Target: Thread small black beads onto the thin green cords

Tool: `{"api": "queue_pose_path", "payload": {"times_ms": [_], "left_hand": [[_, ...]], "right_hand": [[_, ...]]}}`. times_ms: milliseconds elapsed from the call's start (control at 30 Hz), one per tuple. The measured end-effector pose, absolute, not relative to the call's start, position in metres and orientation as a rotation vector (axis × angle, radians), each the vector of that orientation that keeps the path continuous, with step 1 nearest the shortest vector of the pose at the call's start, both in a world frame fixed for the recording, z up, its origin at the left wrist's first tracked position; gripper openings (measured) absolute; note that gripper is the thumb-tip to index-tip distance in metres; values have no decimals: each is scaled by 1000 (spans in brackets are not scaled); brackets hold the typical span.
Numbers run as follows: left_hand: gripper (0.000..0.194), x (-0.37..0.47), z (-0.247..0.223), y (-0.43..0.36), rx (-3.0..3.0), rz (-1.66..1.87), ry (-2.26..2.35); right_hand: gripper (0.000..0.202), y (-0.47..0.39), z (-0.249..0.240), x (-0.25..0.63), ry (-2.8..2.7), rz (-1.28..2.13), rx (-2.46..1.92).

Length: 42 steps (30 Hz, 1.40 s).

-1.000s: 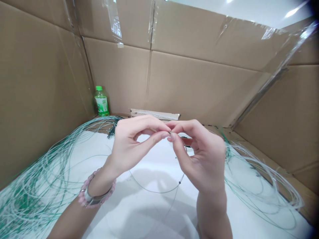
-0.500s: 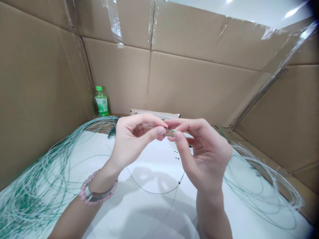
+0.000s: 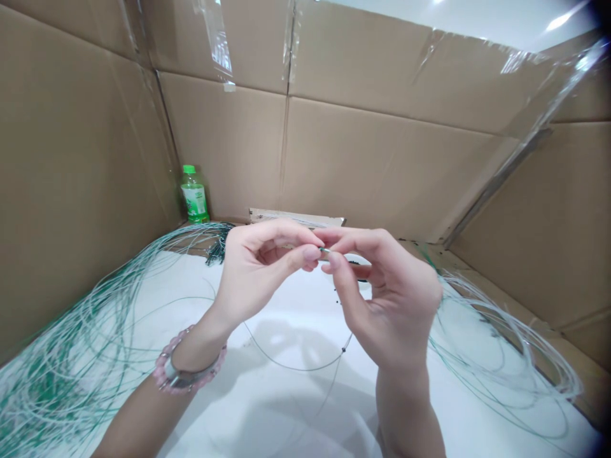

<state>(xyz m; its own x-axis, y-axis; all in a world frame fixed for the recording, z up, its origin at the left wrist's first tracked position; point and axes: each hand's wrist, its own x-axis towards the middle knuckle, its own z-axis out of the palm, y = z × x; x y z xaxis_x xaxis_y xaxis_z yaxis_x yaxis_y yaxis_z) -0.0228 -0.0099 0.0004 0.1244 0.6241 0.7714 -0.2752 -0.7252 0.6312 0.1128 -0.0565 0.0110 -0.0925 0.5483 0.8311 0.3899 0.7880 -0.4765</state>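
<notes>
Above the white table my left hand (image 3: pixel 274 264), wearing a pink bead bracelet with a metal plate (image 3: pixel 186 378), is closed in a pinch between thumb and forefinger. My right hand (image 3: pixel 382 286) pinches at the same height, its fingertips almost against the left ones. Between them shows a tiny green-and-white wire end (image 3: pixel 325 250); its far parts are covered by the fingers. A thin wire (image 3: pixel 296 369) hangs in a loop below both hands, with a small black bead (image 3: pixel 344 350) on it near the right side.
Bundles of green and white wire lie at the left (image 3: pixel 71 362) and right (image 3: pixel 520 343). A green drink bottle (image 3: pixel 195 196) stands in the back left corner. Cardboard walls (image 3: pixel 382 159) enclose the table. Several tiny black beads (image 3: pixel 336 296) lie behind the hands, near a partly hidden white dish.
My right hand has shifted slightly left, so the fingertips sit closer together. The left hand has barely moved, and both pinches stay closed.
</notes>
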Motion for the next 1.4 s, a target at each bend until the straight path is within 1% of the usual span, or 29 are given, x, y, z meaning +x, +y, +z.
{"api": "queue_pose_path", "payload": {"times_ms": [167,400,633,767,933,1067,1233,1400], "left_hand": [[4,-22,0,-10,1769,1695,384],[10,-25,-2,-13,1904,1708,411],[15,-24,-4,-12,1943,1763,412],[13,-25,-4,-13,1958,1777,402],[7,-26,-3,-13,1953,1713,350],[9,-26,-3,-11,1929,1706,324],[13,-27,-2,-11,1926,1740,339],[10,-26,-1,-11,1945,1756,369]], "right_hand": [[13,-56,11,114,-1721,133,-760],[12,-56,12,115,-1739,104,-764],[6,-51,12,116,-1614,251,-811],[8,-50,12,116,-1597,281,-782],[10,-53,16,115,-1590,476,-751],[8,-52,15,113,-1564,575,-714],[7,-47,12,110,-1523,597,-671],[7,-45,13,110,-1523,560,-710]]}}
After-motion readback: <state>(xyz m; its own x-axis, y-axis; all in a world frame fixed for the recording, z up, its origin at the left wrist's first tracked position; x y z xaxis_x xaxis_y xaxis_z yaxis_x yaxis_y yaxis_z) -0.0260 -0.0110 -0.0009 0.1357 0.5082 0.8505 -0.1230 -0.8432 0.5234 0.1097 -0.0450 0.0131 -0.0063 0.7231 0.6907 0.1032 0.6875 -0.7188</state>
